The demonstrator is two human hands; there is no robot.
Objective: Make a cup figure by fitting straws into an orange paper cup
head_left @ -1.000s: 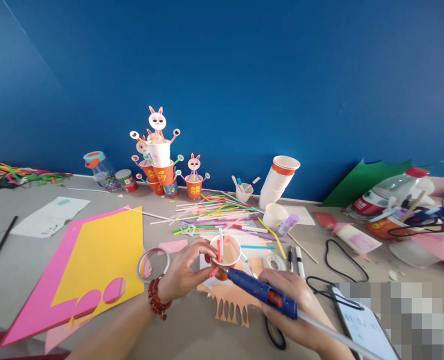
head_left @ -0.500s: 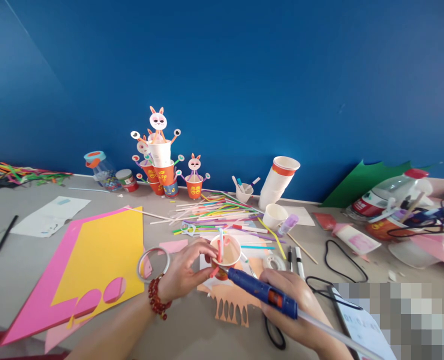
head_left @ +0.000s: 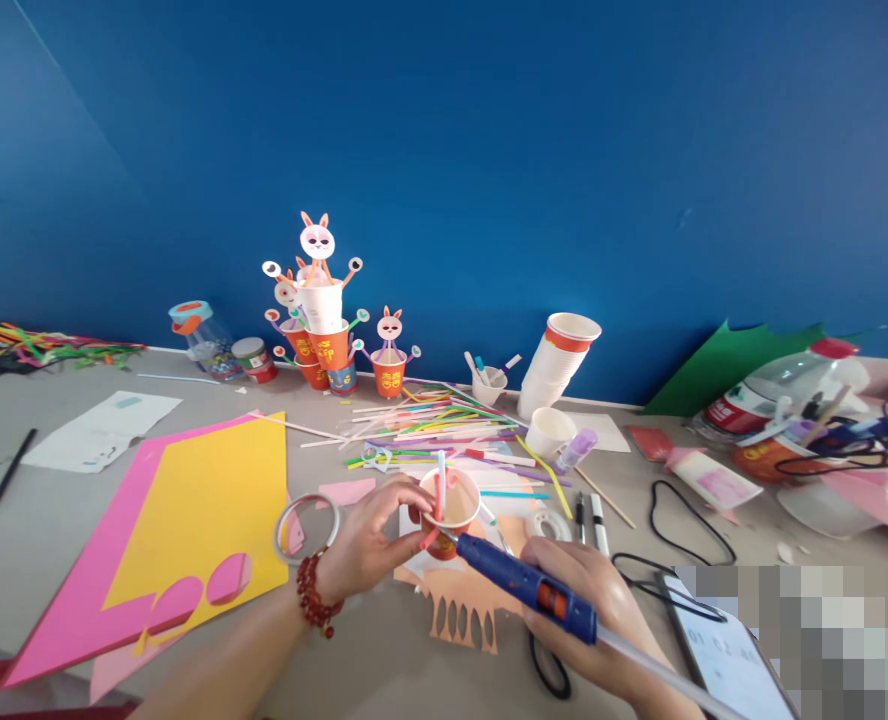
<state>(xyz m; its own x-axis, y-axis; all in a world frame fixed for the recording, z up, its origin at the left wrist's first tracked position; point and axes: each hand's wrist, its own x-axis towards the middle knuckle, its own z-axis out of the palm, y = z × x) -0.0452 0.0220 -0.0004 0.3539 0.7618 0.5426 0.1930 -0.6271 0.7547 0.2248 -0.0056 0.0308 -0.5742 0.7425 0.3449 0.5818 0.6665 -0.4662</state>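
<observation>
My left hand (head_left: 380,530), with a beaded bracelet at the wrist, grips the near left rim of a paper cup (head_left: 460,498). A red straw piece (head_left: 439,497) stands upright at that rim, by my fingertips, and a short red piece shows lower down. My right hand (head_left: 575,590) is closed around a blue hot glue gun (head_left: 523,580), with a clear glue stick (head_left: 661,670) coming out of its back end. The gun's nozzle (head_left: 448,535) points at the cup's outer side beside my left thumb. Whether it touches the cup is hard to tell.
Several coloured straws (head_left: 444,425) lie behind the cup. Cut orange paper (head_left: 466,610) is under it. A tape roll (head_left: 307,527) and yellow card (head_left: 219,500) lie left. Finished bunny cups (head_left: 389,375) stand at the wall. A phone (head_left: 721,640) and cord are at right.
Almost nothing differs. The cup and the straw piece have shifted very slightly; both hands keep their grip and place.
</observation>
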